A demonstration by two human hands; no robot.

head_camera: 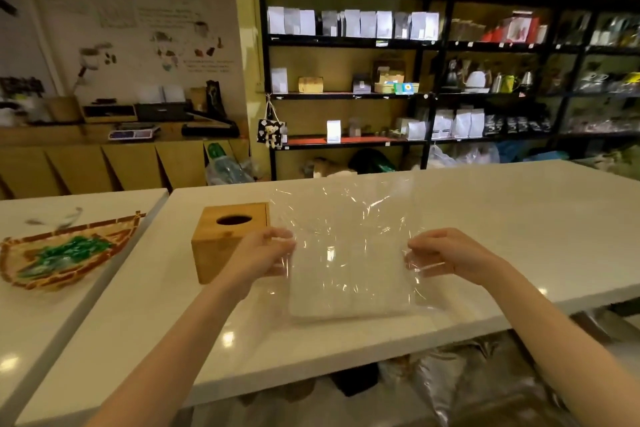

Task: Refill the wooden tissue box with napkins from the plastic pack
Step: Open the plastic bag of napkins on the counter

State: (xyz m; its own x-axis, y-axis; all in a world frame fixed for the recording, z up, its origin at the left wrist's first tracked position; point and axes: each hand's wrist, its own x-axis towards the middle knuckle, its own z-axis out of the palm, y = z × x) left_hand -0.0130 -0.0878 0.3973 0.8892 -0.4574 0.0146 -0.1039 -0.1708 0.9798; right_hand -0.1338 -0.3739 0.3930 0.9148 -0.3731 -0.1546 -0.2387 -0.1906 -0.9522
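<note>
A clear plastic pack with a stack of white napkins in its lower half is held upright above the white table. My left hand grips the pack's left edge and my right hand grips its right edge. The empty upper part of the plastic stands up, crinkled. The wooden tissue box sits on the table just left of the pack, partly behind my left hand, its oval top slot dark.
A woven basket holding green wrapped items lies on a second white table at the left. Black shelves full of white bags and kettles stand behind. The table's front edge runs close below the pack.
</note>
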